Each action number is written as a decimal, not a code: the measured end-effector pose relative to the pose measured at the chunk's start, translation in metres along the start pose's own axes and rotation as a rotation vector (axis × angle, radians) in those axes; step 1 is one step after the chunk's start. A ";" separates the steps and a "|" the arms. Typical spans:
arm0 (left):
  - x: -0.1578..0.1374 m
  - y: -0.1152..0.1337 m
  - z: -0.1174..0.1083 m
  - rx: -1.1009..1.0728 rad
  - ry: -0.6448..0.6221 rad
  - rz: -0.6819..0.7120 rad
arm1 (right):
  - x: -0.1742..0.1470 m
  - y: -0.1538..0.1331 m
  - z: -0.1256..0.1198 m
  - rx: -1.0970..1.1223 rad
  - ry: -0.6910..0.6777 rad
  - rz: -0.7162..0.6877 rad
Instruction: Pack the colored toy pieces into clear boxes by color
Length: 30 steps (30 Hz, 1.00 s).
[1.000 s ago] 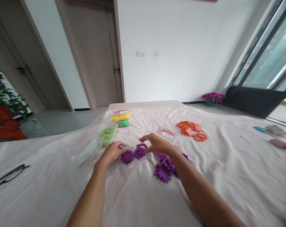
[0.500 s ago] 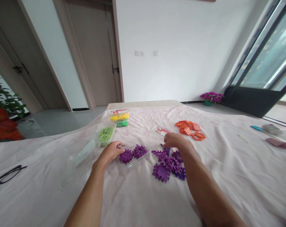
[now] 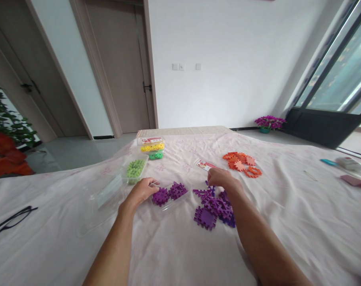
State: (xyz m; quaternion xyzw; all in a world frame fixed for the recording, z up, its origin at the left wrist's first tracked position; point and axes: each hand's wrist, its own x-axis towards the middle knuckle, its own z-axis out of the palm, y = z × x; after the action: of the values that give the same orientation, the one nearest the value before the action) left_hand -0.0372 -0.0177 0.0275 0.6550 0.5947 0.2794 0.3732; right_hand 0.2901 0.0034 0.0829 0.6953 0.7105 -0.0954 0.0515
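Two lots of purple toothed pieces noted: one inside the clear tray, one in the loose pile at the tray's three o'clock.
The tray's rim is pinched at ten o'clock by the left hand; the right hand, fingers curled, is placed at the pile's twelve o'clock, and whether a piece is gripped cannot be told. Orange pieces are found at the tray's two o'clock, and a light-green-filled tub at its ten o'clock, apart from it.
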 end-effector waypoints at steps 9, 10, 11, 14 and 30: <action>0.001 -0.002 0.000 0.012 -0.007 0.005 | -0.001 -0.007 -0.017 0.263 0.367 -0.269; 0.002 -0.003 0.001 0.018 -0.005 0.007 | -0.004 -0.014 -0.019 0.346 0.427 -0.345; 0.003 -0.004 0.001 0.028 -0.001 0.009 | -0.009 -0.022 -0.021 0.424 0.469 -0.421; 0.006 -0.007 0.003 0.077 0.015 0.019 | -0.025 -0.051 -0.024 0.580 0.485 -0.630; 0.005 -0.006 0.003 -0.049 0.016 -0.002 | -0.033 -0.107 0.020 0.366 0.005 -0.961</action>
State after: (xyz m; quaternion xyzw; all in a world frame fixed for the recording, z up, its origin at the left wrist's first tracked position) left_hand -0.0377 -0.0132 0.0201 0.6427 0.5912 0.2987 0.3849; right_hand 0.1827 -0.0351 0.0770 0.2883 0.9215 -0.2294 -0.1227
